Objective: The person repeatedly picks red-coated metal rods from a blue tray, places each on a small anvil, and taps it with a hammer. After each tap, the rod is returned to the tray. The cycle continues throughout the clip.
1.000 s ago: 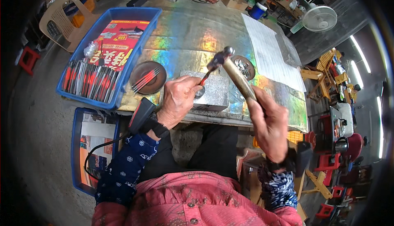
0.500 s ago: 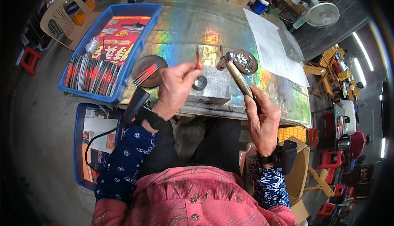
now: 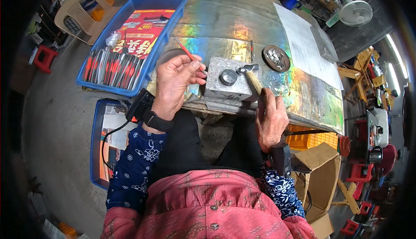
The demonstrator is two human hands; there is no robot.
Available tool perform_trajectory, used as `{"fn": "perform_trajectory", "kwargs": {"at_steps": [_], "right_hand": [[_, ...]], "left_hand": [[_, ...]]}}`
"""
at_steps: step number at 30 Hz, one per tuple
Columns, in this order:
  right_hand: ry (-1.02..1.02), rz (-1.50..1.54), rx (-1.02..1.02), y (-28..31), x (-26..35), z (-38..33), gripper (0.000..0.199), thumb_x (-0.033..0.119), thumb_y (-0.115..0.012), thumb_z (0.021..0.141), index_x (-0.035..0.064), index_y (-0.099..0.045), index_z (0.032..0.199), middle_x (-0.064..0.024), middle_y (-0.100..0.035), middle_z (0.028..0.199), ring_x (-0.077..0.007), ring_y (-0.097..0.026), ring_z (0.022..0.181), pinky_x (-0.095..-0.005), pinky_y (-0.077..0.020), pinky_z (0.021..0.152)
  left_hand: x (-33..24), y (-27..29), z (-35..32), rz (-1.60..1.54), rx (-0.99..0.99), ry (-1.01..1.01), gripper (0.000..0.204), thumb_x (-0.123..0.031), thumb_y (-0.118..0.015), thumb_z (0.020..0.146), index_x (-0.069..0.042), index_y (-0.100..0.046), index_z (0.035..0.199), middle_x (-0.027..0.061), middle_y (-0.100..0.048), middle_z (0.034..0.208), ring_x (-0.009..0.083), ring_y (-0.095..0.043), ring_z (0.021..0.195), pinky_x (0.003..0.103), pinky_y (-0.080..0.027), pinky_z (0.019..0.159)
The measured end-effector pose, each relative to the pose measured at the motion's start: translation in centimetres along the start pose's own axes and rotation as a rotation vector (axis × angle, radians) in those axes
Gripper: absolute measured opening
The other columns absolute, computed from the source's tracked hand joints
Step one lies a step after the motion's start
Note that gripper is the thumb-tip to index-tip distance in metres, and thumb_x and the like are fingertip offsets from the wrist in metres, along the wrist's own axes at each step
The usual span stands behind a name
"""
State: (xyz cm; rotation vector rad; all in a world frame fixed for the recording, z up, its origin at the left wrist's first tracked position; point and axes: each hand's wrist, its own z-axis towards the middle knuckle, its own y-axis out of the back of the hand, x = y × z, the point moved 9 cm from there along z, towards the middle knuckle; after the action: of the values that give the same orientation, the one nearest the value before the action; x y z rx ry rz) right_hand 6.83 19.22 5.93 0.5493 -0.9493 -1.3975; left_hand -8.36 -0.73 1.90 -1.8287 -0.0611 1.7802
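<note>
My left hand (image 3: 177,80) is closed, with a slim red rod (image 3: 186,50) pinched between thumb and fingers; its thin grey end points up and away. My right hand (image 3: 272,119) wraps round the wooden handle of a hammer (image 3: 254,80). The hammer's metal head lies over the right part of a grey metal block (image 3: 215,90), next to a dark round ring-shaped piece (image 3: 228,77) on top. Whether the head touches the block I cannot tell. Right of it stands a round dish (image 3: 286,63) of small silvery pieces. A dark thin rod (image 3: 251,51) stands behind the block.
A blue tray (image 3: 173,20) at the left holds many red, black and grey rods (image 3: 113,73) and a red printed sheet. White sheeting (image 3: 299,39) covers the table's right side. Below are another blue tray (image 3: 96,152) and an open cardboard box (image 3: 320,169). A fan (image 3: 355,13) stands far right.
My left hand has drawn back left from the block, and the red rod now tilts up-left. The hammer head has lowered toward the block. The whole view has shifted somewhat.
</note>
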Motion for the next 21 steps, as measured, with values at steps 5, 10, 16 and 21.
{"fn": "perform_trajectory", "kwargs": {"at_steps": [5, 10, 16, 21], "right_hand": [[-0.067, 0.032, 0.085, -1.9, 0.1, -0.5, 0.044, 0.010, -0.064, 0.086, 0.0085, -0.050, 0.127, -0.0167, -0.052, 0.092, -0.0368, -0.059, 0.079, -0.0448, -0.0492, 0.064], [-0.077, 0.111, 0.145, -2.7, 0.7, -0.6, 0.044, 0.014, -0.063, 0.089, 0.0065, -0.047, 0.129, -0.0194, -0.056, 0.100, -0.0397, -0.062, 0.081, -0.0458, -0.0514, 0.065], [-0.078, 0.130, 0.169, -2.7, 1.0, -0.4, 0.046, 0.014, -0.063, 0.089, 0.0054, -0.045, 0.129, -0.0208, -0.056, 0.103, -0.0413, -0.062, 0.083, -0.0477, -0.0510, 0.067], [-0.077, 0.125, 0.186, -2.7, 0.9, -0.5, 0.047, 0.014, -0.063, 0.088, 0.0051, -0.045, 0.130, -0.0212, -0.056, 0.105, -0.0417, -0.062, 0.085, -0.0475, -0.0510, 0.068]], "left_hand": [[-0.5, 2.0, -0.8, 0.074, -0.051, -0.043, 0.020, -0.010, -0.061, 0.095, 0.003, -0.062, 0.110, 0.0112, -0.068, 0.092, 0.0145, -0.067, 0.076, 0.025, -0.058, 0.068], [-2.6, 5.1, -1.1, 0.638, -0.160, -0.164, 0.019, -0.004, -0.062, 0.091, 0.002, -0.064, 0.108, 0.0071, -0.068, 0.085, 0.0095, -0.064, 0.072, 0.024, -0.053, 0.061], [-3.4, 3.6, -1.3, 1.647, -0.117, -0.527, 0.018, -0.005, -0.065, 0.083, -0.003, -0.065, 0.101, 0.0152, -0.064, 0.084, 0.0318, -0.065, 0.071, 0.040, -0.051, 0.060], [-1.5, 2.6, -1.1, 1.795, -0.047, -0.589, 0.004, -0.003, -0.056, 0.080, -0.002, -0.059, 0.083, 0.0148, -0.057, 0.083, 0.0351, -0.062, 0.078, 0.045, -0.051, 0.063]]}}
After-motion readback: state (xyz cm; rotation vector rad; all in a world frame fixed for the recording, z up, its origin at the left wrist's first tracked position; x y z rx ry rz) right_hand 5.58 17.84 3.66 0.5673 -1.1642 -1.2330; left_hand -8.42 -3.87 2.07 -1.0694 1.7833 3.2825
